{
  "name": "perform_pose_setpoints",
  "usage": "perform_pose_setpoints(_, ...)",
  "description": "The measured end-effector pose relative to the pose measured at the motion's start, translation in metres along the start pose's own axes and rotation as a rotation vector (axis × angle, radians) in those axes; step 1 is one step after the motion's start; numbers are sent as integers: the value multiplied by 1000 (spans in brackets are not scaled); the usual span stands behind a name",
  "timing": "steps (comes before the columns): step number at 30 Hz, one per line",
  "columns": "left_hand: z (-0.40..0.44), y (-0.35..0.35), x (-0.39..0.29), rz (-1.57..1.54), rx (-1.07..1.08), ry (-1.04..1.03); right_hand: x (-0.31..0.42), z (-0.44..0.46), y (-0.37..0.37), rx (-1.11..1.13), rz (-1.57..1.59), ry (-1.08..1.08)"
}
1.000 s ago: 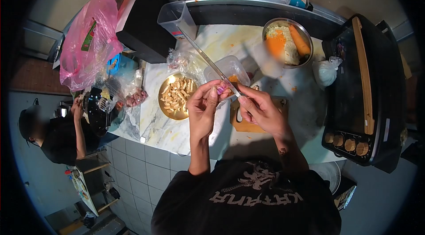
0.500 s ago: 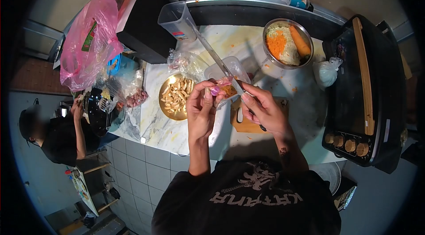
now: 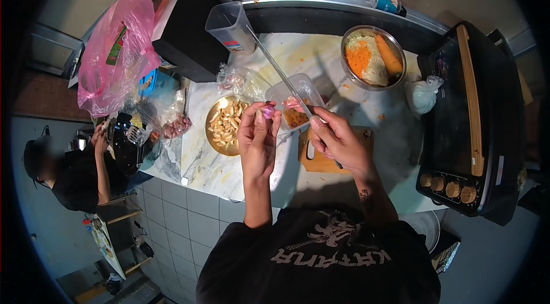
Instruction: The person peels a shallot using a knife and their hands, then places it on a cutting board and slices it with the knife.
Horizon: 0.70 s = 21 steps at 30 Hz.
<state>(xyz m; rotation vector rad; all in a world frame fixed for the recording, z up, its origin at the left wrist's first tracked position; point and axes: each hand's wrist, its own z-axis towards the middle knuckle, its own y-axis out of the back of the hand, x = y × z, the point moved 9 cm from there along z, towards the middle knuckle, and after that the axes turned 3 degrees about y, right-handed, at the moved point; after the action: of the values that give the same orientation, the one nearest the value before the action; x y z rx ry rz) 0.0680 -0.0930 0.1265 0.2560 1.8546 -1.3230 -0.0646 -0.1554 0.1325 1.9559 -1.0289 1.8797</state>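
Observation:
A small purple shallot [image 3: 267,111] is pinched between the thumb and fingers of my left hand [image 3: 259,139]. My right hand [image 3: 342,141] grips a long knife [image 3: 279,71], its blade slanting up and to the left. Pinkish peel [image 3: 291,103] shows close to the blade, over the clear plastic tub [image 3: 310,91]; whether it touches the blade I cannot tell. Brownish-orange bits lie inside that tub. Below my right hand is a wooden cutting board [image 3: 321,161], partly covered by the hand. Left of my left hand stands a gold bowl [image 3: 211,142] of pale sliced pieces.
A steel bowl [image 3: 344,69] holds grated carrot, a whole carrot and pale shreds. Beside it sit a tied white bag [image 3: 424,95] and a black oven [image 3: 444,132]. A clear pitcher [image 3: 229,23] stands at the back. Another person [image 3: 80,172] works at far left near a black pan [image 3: 125,143].
My left hand has drawn slightly left and up with the shallot, away from the blade. The pinkish peel now shows by the blade, apart from the shallot.

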Motion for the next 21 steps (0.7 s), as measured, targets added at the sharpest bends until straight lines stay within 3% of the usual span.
perform_pose_setpoints(21, 3, -6, 5, 104, 26, -8, -1, 0, 3, -64, -55, 13)
